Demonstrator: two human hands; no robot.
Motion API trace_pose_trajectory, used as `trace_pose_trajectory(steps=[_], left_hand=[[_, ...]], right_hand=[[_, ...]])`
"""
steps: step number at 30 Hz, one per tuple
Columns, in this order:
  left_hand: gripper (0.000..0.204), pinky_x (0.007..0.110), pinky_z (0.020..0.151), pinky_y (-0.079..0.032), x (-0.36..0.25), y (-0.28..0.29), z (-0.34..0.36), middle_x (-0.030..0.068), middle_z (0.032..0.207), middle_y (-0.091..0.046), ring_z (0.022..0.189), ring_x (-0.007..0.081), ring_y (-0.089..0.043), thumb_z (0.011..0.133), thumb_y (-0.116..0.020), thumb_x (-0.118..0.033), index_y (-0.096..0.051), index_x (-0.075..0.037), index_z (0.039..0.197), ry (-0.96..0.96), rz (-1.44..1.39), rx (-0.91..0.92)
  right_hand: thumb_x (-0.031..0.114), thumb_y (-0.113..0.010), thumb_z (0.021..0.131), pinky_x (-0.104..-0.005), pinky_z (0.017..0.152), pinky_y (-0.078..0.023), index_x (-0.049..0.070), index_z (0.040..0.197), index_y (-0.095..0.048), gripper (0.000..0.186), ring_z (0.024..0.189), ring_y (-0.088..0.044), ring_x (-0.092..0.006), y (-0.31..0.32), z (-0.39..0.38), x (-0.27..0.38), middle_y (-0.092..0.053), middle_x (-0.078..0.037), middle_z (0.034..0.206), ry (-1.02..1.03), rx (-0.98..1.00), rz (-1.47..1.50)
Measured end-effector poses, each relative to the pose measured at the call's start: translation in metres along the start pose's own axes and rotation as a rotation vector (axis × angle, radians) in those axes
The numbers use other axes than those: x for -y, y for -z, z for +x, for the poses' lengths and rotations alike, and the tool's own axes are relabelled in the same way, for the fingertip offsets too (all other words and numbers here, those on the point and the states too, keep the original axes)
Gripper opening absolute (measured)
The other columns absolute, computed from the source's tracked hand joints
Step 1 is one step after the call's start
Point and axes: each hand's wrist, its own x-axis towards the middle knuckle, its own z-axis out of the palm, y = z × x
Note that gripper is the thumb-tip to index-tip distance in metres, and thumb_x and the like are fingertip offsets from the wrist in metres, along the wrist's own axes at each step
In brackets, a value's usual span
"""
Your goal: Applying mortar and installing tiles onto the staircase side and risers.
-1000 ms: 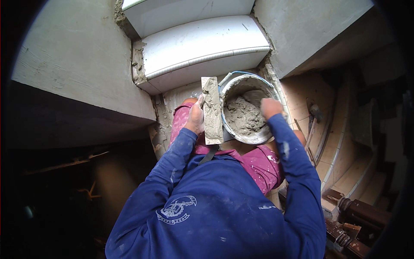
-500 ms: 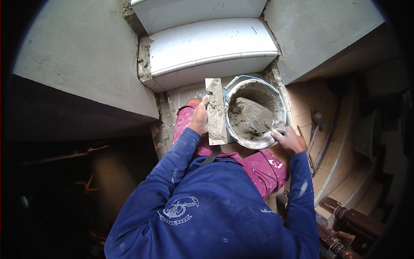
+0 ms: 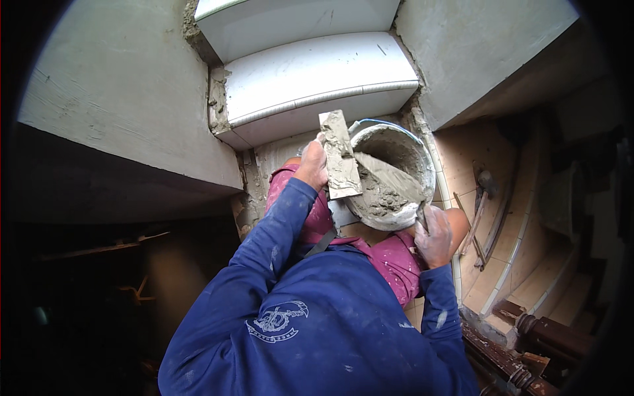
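Observation:
My left hand (image 3: 313,164) grips the side of a narrow rectangular tile strip (image 3: 342,173), whose upper face is coated with uneven grey mortar. In my right hand (image 3: 433,236) is the handle of a trowel (image 3: 396,178). The mortar-smeared blade slants over the bucket (image 3: 432,165), its tip close to the strip's right edge. Wet mortar (image 3: 383,200) lies inside the round, crusted bucket, between my knees. A blue-coated wire handle (image 3: 389,122) rests along the far rim. Fingers of my left hand are partly hidden behind the strip.
White tiled steps (image 3: 317,69) rise ahead between two plastered walls (image 3: 119,79). Rough mortar (image 3: 218,99) fills the left joint. On the right, a hammer (image 3: 481,201) lies on tan tiled stairs, which curve downward beside a dark wooden railing (image 3: 551,336).
My right hand has drawn back toward me, lifting the trowel blade out of the mortar toward the strip. The strip has tilted and shifted slightly right, over the bucket's left rim.

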Motion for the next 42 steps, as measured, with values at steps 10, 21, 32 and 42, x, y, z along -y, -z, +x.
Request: trace_pose_trajectory(steps=[10, 21, 32, 42], left_hand=[[0.050, 0.046, 0.080, -0.054, -0.029, 0.007, -0.017, 0.0239, 0.103, -0.063, 0.088, 0.0327, -0.064, 0.101, -0.023, -0.033, -0.050, 0.005, 0.119, -0.016, -0.005, 0.076], [0.043, 0.047, 0.089, -0.051, -0.019, 0.011, -0.021, 0.0170, 0.118, -0.060, 0.101, 0.0317, -0.061, 0.101, -0.026, -0.029, -0.049, -0.002, 0.125, -0.121, -0.028, 0.139], [0.050, 0.042, 0.077, -0.055, -0.045, 0.033, -0.012, 0.0202, 0.100, -0.064, 0.086, 0.0292, -0.064, 0.101, -0.025, -0.038, -0.052, 0.001, 0.119, -0.104, 0.064, 0.060], [0.048, 0.049, 0.075, -0.054, -0.068, 0.058, -0.033, 0.0187, 0.096, -0.062, 0.085, 0.0308, -0.063, 0.097, -0.033, -0.042, -0.054, -0.002, 0.113, -0.292, -0.114, 0.064]], right_hand=[[0.010, -0.070, 0.074, -0.0368, 0.077, -0.050, -0.004, 0.100, -0.064, 0.030, 0.084, -0.064, -0.0363, -0.011, 0.028, 0.002, -0.065, -0.020, 0.089, -0.306, 0.302, 0.095], [0.016, -0.061, 0.087, -0.0297, 0.062, -0.049, -0.006, 0.092, -0.065, 0.022, 0.068, -0.063, -0.0174, -0.004, 0.068, 0.036, -0.065, -0.010, 0.075, -0.323, 0.505, 0.708], [0.018, -0.054, 0.091, -0.0263, 0.047, -0.043, -0.001, 0.077, -0.062, 0.025, 0.051, -0.056, -0.0119, 0.013, 0.061, -0.012, -0.060, -0.008, 0.064, -0.550, 1.062, 0.967], [0.014, -0.066, 0.080, -0.0389, 0.074, -0.050, 0.000, 0.094, -0.067, 0.020, 0.080, -0.063, -0.0354, -0.052, 0.059, -0.009, -0.067, -0.017, 0.086, -0.120, 0.413, 0.151]])
